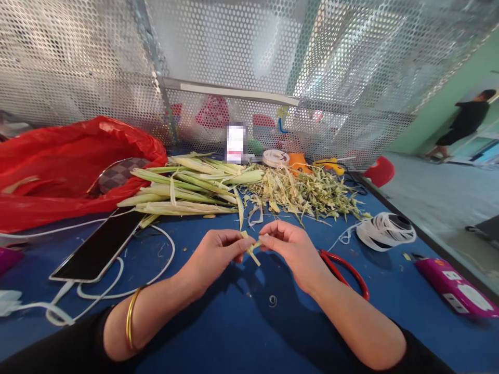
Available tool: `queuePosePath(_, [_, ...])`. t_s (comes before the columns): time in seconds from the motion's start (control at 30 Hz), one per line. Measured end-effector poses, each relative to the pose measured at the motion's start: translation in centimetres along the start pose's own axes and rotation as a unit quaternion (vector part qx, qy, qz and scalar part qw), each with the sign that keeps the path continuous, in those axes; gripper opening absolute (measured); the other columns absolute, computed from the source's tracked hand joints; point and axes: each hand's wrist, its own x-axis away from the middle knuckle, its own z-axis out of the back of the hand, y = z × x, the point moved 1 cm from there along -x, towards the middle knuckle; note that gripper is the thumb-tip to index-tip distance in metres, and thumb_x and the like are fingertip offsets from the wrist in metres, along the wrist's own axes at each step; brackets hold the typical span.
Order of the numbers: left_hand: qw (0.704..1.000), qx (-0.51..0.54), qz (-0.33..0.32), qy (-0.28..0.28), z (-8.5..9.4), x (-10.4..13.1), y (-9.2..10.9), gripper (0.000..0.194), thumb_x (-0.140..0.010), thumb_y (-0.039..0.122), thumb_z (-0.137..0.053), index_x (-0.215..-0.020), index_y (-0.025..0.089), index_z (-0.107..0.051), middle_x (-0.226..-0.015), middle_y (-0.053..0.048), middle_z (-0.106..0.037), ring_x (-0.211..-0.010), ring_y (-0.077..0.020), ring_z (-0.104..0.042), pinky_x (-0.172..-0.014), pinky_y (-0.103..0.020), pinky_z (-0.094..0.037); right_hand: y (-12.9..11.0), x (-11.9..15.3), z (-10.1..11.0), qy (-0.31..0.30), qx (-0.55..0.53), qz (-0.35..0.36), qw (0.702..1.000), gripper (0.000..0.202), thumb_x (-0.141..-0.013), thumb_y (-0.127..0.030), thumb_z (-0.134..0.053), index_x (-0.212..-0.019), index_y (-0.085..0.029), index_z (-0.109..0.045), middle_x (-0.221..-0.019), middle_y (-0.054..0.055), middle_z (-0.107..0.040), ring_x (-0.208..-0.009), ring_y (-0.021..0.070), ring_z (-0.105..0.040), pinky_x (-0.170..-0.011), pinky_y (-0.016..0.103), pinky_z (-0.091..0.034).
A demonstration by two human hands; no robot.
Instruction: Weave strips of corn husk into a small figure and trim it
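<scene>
So the left hand and right hand meet fingertip to fingertip, both pinching a pale husk strip just above the blue table. Forearms angle in from either side.

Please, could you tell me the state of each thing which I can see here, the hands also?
Left hand: closed on pale strip
Right hand: fingers pinched at the strip
Red bag: open
Flat phone: screen dark, cable plugged in
Upright screen: lit, content blurred
White thread spool: some thread loose
Red-handled tool: partly hidden, cannot tell
</scene>
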Motion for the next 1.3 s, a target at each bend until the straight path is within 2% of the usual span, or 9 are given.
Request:
queuePosePath(0.13, [1.0, 0.008, 0.025, 0.0, -0.1, 0.0, -0.2, 0.033, -0.07, 0.047, -0.066, -0.057, 0.017, -0.062, -0.049, 0.004, -0.047, -0.047, -0.0086, -0.035, -0.049, -0.024, -0.027, 0.4, 0.0, -0.1, 0.003, 0.006, 0.029, 1.0, 0.012, -0.068, -0.025, -0.069, -0.075, -0.018, -0.063, -0.063, -0.003, -0.06, -0.063, 0.0125, -0.057, -0.066, 0.028, -0.044])
queuePosePath(0.27, [0.999, 0.029, 0.037, -0.021, -0.1, 0.0, -0.3, 0.024, -0.071, 0.039, -0.066, -0.061, 0.016, -0.064, -0.051, 0.004, -0.049, -0.05, -0.0091, -0.039, -0.052, -0.023, -0.029, 0.7, 0.0, -0.2, 0.018, 0.024, 0.084, 0.996, 0.005, -0.07, -0.021, -0.067, -0.073, -0.02, -0.064, -0.065, -0.003, -0.059, -0.062, 0.0112, -0.053, -0.063, 0.026, -0.043])
queuePosePath(0.47, [0.998, 0.056, 0.036, 0.004, -0.2, 0.1, -0.2, 0.019, -0.066, 0.034, -0.069, -0.062, 0.016, -0.065, -0.054, 0.003, -0.049, -0.053, -0.0099, -0.039, -0.054, -0.024, -0.031, 0.6, 0.5, -0.8, 0.048, 0.023, 0.109, 0.993, 0.003, -0.071, -0.021, -0.067, -0.074, -0.02, -0.065, -0.068, -0.002, -0.063, -0.065, 0.0124, -0.055, -0.066, 0.027, -0.045])
queuePosePath(0.63, [0.997, 0.048, 0.043, 0.037, -0.3, 0.0, -0.2, 0.016, -0.062, 0.031, -0.069, -0.06, 0.016, -0.063, -0.053, 0.004, -0.049, -0.052, -0.009, -0.037, -0.052, -0.024, -0.027, 0.1, 1.1, -1.2, 0.06, 0.091, 0.145, 0.983, 0.005, -0.071, -0.017, -0.066, -0.067, -0.019, -0.065, -0.066, -0.002, -0.064, -0.063, 0.0127, -0.055, -0.064, 0.026, -0.045])
queuePosePath(0.73, [0.997, 0.049, 0.053, 0.015, 0.0, 0.0, -0.2, 0.015, -0.062, 0.03, -0.068, -0.059, 0.016, -0.062, -0.053, 0.004, -0.049, -0.052, -0.0096, -0.039, -0.052, -0.024, -0.028, 0.3, 1.0, -1.1, 0.077, 0.085, 0.128, 0.985, 0.004, -0.07, -0.017, -0.067, -0.067, -0.019, -0.066, -0.064, -0.002, -0.063, -0.063, 0.0128, -0.055, -0.064, 0.027, -0.045])
queuePosePath(0.93, [0.993, 0.1, 0.033, -0.05, 0.6, -0.2, -0.3, 0.015, -0.066, 0.031, -0.07, -0.064, 0.016, -0.067, -0.06, 0.0, -0.055, -0.055, -0.0107, -0.045, -0.056, -0.024, -0.037, 0.5, 0.6, -0.9, 0.049, -0.067, 0.051, 0.995, 0.01, -0.064, -0.022, -0.072, -0.069, -0.019, -0.065, -0.063, -0.002, -0.064, -0.061, 0.0133, -0.059, -0.067, 0.029, -0.049])
queuePosePath(1.13, [0.99, 0.126, 0.054, -0.041, 0.4, -0.2, -0.3, 0.036, -0.074, 0.048, -0.065, -0.09, 0.017, -0.071, -0.064, -0.001, -0.063, -0.059, -0.0114, -0.055, -0.064, -0.025, -0.045, 0.5, 0.4, -0.8, 0.062, -0.102, 0.065, 0.991, 0.01, -0.066, -0.023, -0.072, -0.071, -0.019, -0.064, -0.066, -0.002, -0.064, -0.064, 0.0134, -0.061, -0.071, 0.03, -0.05])
queuePosePath(1.2, [0.988, 0.133, 0.068, -0.041, 0.2, 0.0, -0.3, 0.038, -0.071, 0.045, -0.07, -0.097, 0.017, -0.07, -0.073, -0.004, -0.069, -0.063, -0.013, -0.06, -0.069, -0.027, -0.048, 0.7, 0.3, -0.7, 0.068, -0.088, 0.075, 0.991, 0.009, -0.067, -0.023, -0.071, -0.071, -0.019, -0.064, -0.066, -0.003, -0.063, -0.065, 0.0131, -0.06, -0.07, 0.029, -0.049])
queuePosePath(1.3, [0.984, 0.147, 0.094, -0.023, 0.0, 0.2, -0.3, 0.037, -0.066, 0.037, -0.076, -0.096, 0.016, -0.071, -0.078, -0.005, -0.071, -0.065, -0.0135, -0.062, -0.073, -0.028, -0.05, 1.0, 0.4, -0.8, 0.064, -0.039, 0.089, 0.993, 0.008, -0.071, -0.024, -0.069, -0.073, -0.019, -0.063, -0.067, -0.002, -0.063, -0.066, 0.0133, -0.059, -0.067, 0.028, -0.047])
